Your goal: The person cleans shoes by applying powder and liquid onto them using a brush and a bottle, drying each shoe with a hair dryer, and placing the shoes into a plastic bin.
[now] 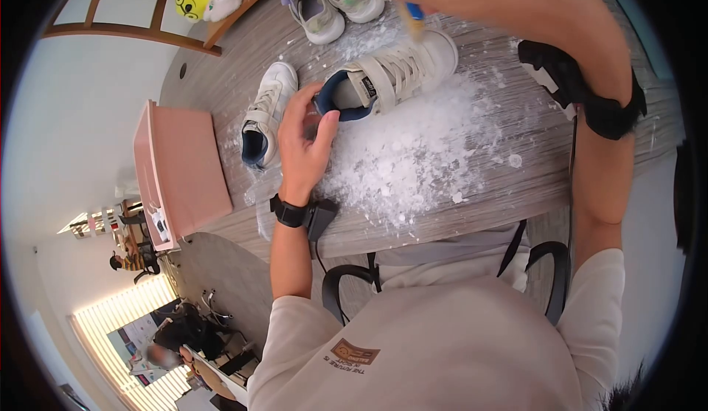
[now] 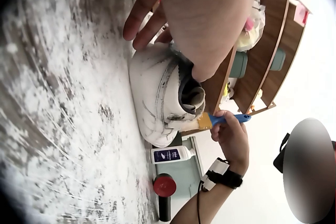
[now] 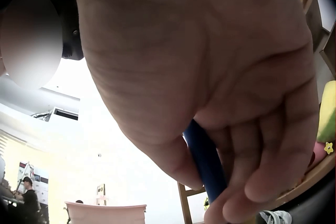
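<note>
A white sneaker (image 1: 405,71) with a navy lining, laces and a strap sits amid white powder (image 1: 405,160) on the wooden table. At its heel, my left hand (image 1: 301,149) grips the shoe, thumb by the collar and fingers round the back. My right hand (image 1: 494,5) holds a brush (image 1: 410,5) by its blue handle, seen also between thumb and fingers in the right wrist view. The brush's pale bristles (image 2: 205,122) come down at the toe end. The matching sneaker (image 1: 271,105) lies just left of my left hand.
Another pair of light shoes (image 1: 317,12) stands at the far edge. A pink bin (image 1: 188,167) is at the left. Beyond the sneaker are a white bottle (image 2: 170,154) and a red-and-black object (image 2: 165,187). A shelf (image 1: 247,5) with plush toys rises behind.
</note>
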Available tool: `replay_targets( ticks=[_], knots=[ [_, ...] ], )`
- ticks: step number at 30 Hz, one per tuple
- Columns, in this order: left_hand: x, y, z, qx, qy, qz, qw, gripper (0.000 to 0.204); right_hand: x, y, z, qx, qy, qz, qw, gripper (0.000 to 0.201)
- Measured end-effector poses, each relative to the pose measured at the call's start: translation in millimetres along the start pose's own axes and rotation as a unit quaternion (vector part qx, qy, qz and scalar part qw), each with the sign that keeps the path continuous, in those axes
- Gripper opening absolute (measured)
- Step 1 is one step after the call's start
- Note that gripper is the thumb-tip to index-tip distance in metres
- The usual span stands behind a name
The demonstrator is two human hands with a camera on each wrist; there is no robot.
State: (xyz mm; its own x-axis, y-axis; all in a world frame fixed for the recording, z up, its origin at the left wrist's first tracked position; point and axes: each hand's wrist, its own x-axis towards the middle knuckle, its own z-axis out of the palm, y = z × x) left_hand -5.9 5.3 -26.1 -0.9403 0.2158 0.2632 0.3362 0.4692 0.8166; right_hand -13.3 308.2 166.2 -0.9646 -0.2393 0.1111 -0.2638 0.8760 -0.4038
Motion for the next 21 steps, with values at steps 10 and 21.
replay_targets(
  ticks=[10,21],
  knots=[
    [-3,-5,-2,0.017,0.003,-0.075,0.997,0.040,26,0,12,0.021,-0.070,0.043,0.996,0.046],
    [4,13,-1,0.124,0.016,0.120,0.985,0.038,23,9,18,0.109,-0.072,-0.121,0.984,0.040]
  ],
)
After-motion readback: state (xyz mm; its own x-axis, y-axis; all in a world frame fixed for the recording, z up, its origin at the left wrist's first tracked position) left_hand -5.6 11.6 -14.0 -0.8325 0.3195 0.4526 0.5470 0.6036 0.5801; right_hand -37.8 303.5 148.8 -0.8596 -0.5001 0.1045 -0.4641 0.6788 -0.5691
